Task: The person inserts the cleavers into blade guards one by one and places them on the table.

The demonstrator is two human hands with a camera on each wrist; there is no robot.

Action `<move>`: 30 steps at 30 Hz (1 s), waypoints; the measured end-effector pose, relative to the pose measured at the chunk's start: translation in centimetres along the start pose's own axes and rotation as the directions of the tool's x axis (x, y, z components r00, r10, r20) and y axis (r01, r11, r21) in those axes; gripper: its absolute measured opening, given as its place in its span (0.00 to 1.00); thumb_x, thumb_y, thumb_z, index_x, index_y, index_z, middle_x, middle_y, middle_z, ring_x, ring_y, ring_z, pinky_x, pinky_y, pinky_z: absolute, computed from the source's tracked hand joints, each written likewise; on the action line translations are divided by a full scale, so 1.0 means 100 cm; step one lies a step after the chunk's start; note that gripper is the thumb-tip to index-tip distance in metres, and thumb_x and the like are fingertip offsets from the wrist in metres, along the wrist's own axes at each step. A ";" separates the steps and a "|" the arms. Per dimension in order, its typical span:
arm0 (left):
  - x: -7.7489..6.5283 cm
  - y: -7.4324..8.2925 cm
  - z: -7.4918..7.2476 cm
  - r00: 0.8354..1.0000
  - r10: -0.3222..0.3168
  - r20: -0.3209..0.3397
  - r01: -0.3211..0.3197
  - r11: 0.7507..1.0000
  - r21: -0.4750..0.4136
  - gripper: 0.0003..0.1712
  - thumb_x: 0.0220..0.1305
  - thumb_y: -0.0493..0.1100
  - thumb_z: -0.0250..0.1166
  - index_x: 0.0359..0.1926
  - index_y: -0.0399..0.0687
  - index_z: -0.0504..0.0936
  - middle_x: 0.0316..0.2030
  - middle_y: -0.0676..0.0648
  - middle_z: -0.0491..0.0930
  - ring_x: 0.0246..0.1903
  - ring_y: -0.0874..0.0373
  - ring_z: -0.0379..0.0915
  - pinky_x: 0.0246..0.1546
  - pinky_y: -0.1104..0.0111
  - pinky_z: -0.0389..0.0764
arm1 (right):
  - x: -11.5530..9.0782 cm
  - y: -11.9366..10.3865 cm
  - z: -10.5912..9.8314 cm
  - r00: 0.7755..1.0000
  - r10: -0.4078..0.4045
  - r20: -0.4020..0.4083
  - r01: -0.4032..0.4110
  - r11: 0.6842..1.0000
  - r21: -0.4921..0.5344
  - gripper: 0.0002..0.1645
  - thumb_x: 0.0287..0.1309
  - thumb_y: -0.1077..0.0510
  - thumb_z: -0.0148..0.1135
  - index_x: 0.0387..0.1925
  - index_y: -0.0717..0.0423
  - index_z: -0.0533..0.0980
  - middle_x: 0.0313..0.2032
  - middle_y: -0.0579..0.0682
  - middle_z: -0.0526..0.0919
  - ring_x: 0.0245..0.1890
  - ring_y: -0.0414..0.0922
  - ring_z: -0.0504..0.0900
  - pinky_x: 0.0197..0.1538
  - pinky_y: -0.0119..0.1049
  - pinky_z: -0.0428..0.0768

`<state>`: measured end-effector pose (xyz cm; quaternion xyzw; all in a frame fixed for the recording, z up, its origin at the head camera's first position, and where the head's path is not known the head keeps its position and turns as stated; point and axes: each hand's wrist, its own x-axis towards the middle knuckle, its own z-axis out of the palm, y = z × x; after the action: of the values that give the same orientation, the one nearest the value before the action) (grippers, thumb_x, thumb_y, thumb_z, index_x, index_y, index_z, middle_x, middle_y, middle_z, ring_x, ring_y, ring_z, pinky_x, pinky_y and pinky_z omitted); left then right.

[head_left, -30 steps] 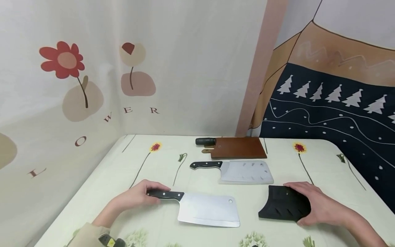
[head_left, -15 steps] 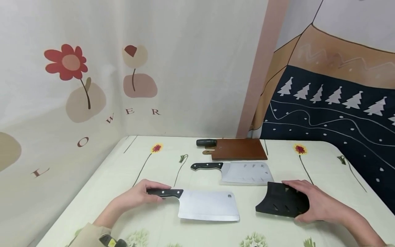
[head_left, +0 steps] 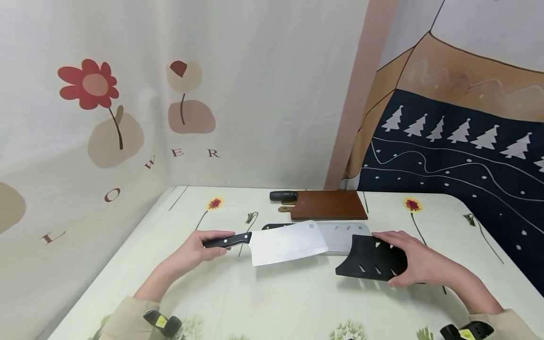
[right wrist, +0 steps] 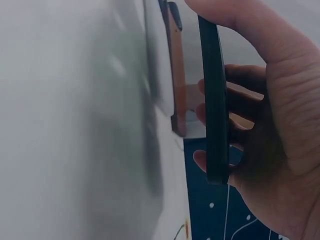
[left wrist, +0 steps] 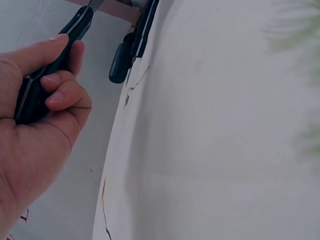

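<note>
My left hand grips the black riveted handle of a cleaver, its bare steel blade pointing right and raised over the table. In the left wrist view, fingers and thumb wrap the cleaver handle. On the right, my right hand holds a black slotted blade sheath by its far and near edges, lifted so that its shadow falls below. Its curved end faces the cleaver's blade tip, with a gap between them. The right wrist view shows the sheath edge-on between thumb and fingers.
Behind the raised blade lies a second cleaver in a translucent cover, partly hidden. Farther back, a knife in a brown sheath with a black handle lies near the curtain. A flower-printed cloth covers the table.
My left hand has raised the cleaver off the table and tilted its tip upward. My right hand has lifted the black sheath and brought it left, toward the blade.
</note>
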<state>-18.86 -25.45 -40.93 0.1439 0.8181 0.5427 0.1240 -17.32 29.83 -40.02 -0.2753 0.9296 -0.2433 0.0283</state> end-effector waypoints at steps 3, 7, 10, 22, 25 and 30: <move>0.006 0.004 0.002 1.000 -0.006 -0.027 0.006 1.000 0.000 0.28 0.65 0.38 0.71 0.66 0.41 0.80 0.51 0.36 0.84 0.40 0.56 0.76 0.35 0.68 0.78 | 0.006 -0.003 -0.001 1.000 -0.014 -0.013 0.014 1.000 -0.005 0.60 0.32 0.45 0.86 0.69 0.58 0.71 0.63 0.59 0.75 0.58 0.57 0.73 0.50 0.58 0.77; 0.011 0.009 0.006 0.998 -0.009 -0.059 0.008 1.000 -0.006 0.27 0.65 0.35 0.71 0.65 0.41 0.80 0.50 0.39 0.85 0.40 0.55 0.75 0.34 0.68 0.78 | 0.014 -0.006 0.000 0.999 -0.034 -0.019 0.034 0.999 -0.009 0.60 0.32 0.45 0.86 0.70 0.56 0.71 0.63 0.59 0.75 0.59 0.59 0.73 0.50 0.58 0.76; 0.015 0.010 0.009 0.998 0.000 -0.068 -0.001 1.000 -0.013 0.26 0.64 0.33 0.70 0.64 0.40 0.81 0.51 0.40 0.84 0.40 0.55 0.76 0.34 0.68 0.79 | 0.017 -0.009 0.002 0.999 -0.038 -0.019 0.038 0.999 -0.004 0.60 0.33 0.45 0.86 0.71 0.54 0.70 0.63 0.58 0.74 0.59 0.59 0.73 0.51 0.58 0.76; 0.019 0.012 0.014 0.997 -0.014 -0.074 0.012 1.000 -0.022 0.26 0.64 0.33 0.71 0.64 0.42 0.82 0.51 0.39 0.83 0.39 0.54 0.76 0.34 0.67 0.80 | 0.025 -0.016 0.007 0.999 -0.048 0.004 0.048 0.999 0.023 0.60 0.34 0.43 0.85 0.71 0.55 0.71 0.64 0.59 0.74 0.61 0.61 0.72 0.54 0.62 0.75; 0.020 0.012 0.014 0.998 -0.011 -0.069 0.009 1.000 -0.020 0.26 0.64 0.33 0.70 0.64 0.42 0.82 0.51 0.39 0.83 0.38 0.55 0.76 0.34 0.68 0.79 | 0.025 -0.016 0.006 0.999 -0.055 0.003 0.054 0.998 0.023 0.60 0.34 0.43 0.85 0.71 0.55 0.70 0.64 0.60 0.74 0.61 0.62 0.72 0.54 0.63 0.75; 0.019 0.012 0.018 0.998 -0.015 -0.060 0.010 0.997 -0.081 0.27 0.63 0.32 0.70 0.64 0.39 0.81 0.56 0.36 0.81 0.41 0.58 0.78 0.38 0.67 0.81 | 0.026 -0.015 0.007 0.999 -0.048 -0.003 0.048 0.999 0.009 0.60 0.34 0.42 0.85 0.71 0.55 0.71 0.64 0.59 0.75 0.61 0.62 0.72 0.53 0.63 0.74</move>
<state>-19.81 -22.76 -40.63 0.1170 0.7998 0.5787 0.1084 -18.60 27.07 -39.68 -0.2969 0.9218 -0.2485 0.0223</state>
